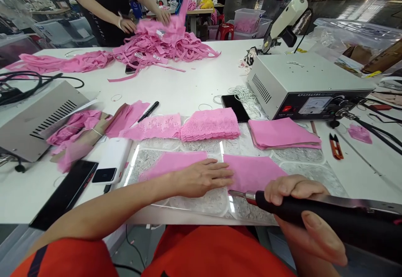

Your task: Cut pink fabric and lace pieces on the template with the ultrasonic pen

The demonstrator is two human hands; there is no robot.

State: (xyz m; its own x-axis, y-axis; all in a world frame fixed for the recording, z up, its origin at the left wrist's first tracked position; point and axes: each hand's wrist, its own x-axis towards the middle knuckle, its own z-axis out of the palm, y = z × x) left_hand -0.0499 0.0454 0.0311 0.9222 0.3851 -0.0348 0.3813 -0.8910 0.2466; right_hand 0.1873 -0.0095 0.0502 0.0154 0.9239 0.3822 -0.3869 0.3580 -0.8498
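Observation:
My left hand lies flat, fingers stretched to the right, pressing on the edges of two flat pink fabric pieces. The left fabric piece reaches under my wrist and fingers; the right fabric piece spreads beyond my fingertips. In my right hand is a thick black ultrasonic hand tool, fingers wrapped round its body. Its slim metal tip rests at the lower left corner of the right piece, just below my left fingertips. Both pieces lie on a clear-covered, stone-patterned mat.
Behind lie a folded pink lace stack, a lace strip, folded pink fabric, a pen and a phone. Grey control boxes flank the mat. Orange snips lie right. Across the table, a person handles heaped pink straps.

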